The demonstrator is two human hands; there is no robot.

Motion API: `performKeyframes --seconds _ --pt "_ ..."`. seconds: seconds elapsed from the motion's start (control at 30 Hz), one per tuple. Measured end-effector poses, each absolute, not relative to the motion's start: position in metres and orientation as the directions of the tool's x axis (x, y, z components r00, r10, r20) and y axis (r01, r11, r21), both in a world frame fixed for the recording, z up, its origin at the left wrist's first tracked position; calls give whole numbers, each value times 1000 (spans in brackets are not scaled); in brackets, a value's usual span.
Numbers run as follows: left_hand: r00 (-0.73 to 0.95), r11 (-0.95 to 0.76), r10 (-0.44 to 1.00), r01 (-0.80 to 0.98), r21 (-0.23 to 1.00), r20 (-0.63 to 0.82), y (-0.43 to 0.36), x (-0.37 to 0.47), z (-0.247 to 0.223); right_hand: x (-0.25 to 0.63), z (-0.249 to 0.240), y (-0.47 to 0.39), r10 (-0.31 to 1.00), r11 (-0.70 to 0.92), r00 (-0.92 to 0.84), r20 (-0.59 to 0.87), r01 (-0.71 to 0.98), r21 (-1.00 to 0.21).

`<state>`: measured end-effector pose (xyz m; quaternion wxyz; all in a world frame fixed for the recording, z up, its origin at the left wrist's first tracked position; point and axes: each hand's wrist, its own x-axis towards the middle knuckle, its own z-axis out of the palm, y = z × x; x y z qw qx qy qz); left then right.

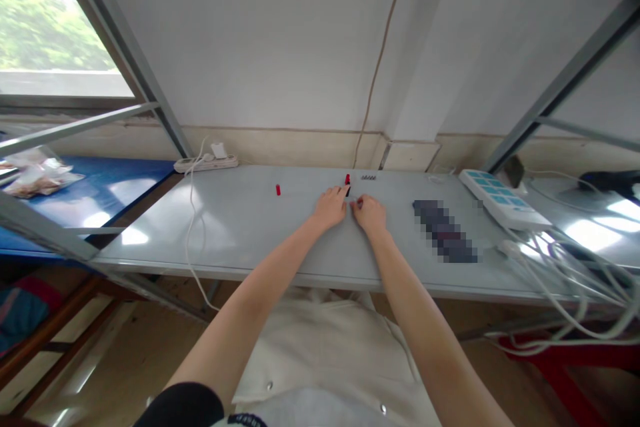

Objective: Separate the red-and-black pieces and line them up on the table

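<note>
Left hand (332, 206) is at the red-and-black item (347, 179); right hand (371, 213) curls nearby. Neither grip can be determined.

Hands (331, 207) by small red-black object (347, 180)

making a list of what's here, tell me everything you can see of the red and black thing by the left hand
The red-and-black object is small and narrow, with a red part farther from the person and a black part nearer. Its material is unclear. It is on the grey tabletop, at the fingertips of the left hand, which partly cover it. Whether it stands or lies, I cannot tell.
</note>
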<state>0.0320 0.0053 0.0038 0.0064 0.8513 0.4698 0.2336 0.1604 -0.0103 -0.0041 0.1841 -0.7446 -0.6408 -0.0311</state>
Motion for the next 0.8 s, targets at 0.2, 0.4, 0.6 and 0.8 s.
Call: performKeyframes --seconds 0.2,0.4,0.6,0.8 --pt "418 -512 822 840 181 386 9 43 2 159 -3 -9 947 -124 186 263 964 -234" --pt "397 -501 822 845 186 409 11 48 6 159 -2 -9 951 -125 186 247 962 -244" --pt "337 -488 850 793 366 405 19 43 7 158 -3 -8 946 -132 197 259 959 -250" --pt "240 -458 877 681 572 417 25 27 -1 158 -4 -7 945 -129 195 263 960 -249"
